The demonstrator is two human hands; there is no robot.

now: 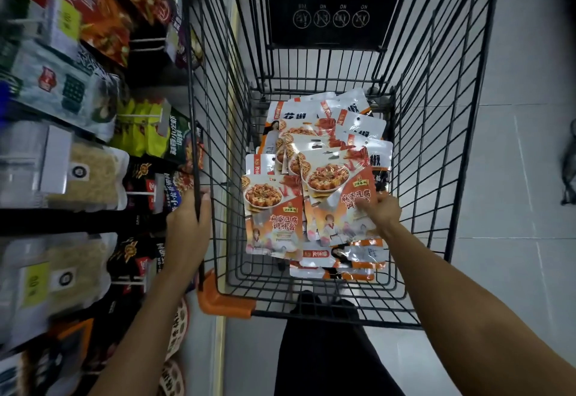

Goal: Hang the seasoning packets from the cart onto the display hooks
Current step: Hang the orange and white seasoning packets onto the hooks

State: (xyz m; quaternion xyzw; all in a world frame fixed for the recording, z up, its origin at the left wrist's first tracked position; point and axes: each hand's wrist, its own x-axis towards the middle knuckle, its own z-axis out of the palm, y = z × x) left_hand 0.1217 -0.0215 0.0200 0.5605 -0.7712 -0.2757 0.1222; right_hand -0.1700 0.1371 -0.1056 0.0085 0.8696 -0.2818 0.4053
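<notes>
A black wire cart [436, 134] stands in front of me with several orange-and-white seasoning packets [274, 218] piled on its floor. My right hand [381, 208] reaches down into the cart and grips the right edge of a fanned bunch of seasoning packets [330, 190]. My left hand [190, 221] is closed around the cart's left rim wire. White display hooks [137, 115] stick out of the shelving on the left, most carrying hanging packets.
The shelving on the left is packed with hanging bags [84, 177] right beside the cart. An orange bumper [224, 302] caps the cart's near left corner. A folded black child seat [333, 12] fills the cart's far end. Pale tiled floor [514, 208] lies to the right.
</notes>
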